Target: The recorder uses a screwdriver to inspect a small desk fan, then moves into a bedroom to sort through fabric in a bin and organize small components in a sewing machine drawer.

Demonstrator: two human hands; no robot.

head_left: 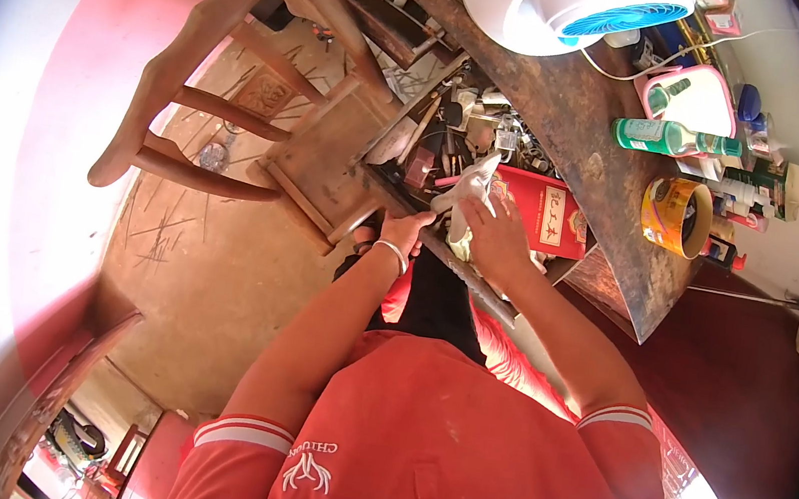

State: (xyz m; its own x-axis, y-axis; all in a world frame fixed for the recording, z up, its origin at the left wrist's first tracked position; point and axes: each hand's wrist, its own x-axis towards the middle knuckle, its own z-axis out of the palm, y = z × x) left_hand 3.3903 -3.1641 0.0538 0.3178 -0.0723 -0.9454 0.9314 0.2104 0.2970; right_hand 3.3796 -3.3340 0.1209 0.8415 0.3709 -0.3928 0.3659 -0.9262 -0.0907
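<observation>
An open drawer full of small things lies in front of me, under the desk top. My left hand, with a pale bangle at the wrist, is closed on the drawer's front edge; its fingertips are partly hidden. Inside the drawer, my right hand has its fingers on a crumpled white thing, a bag or cloth; I cannot tell which. Beside that hand lies a red booklet with a cream label. Loose small tools and bits fill the drawer's far part.
On the worn desk stand a white and blue fan, a green bottle, a pink-framed mirror and a yellow round tin. A wooden chair is at the left. Thin sticks litter the floor.
</observation>
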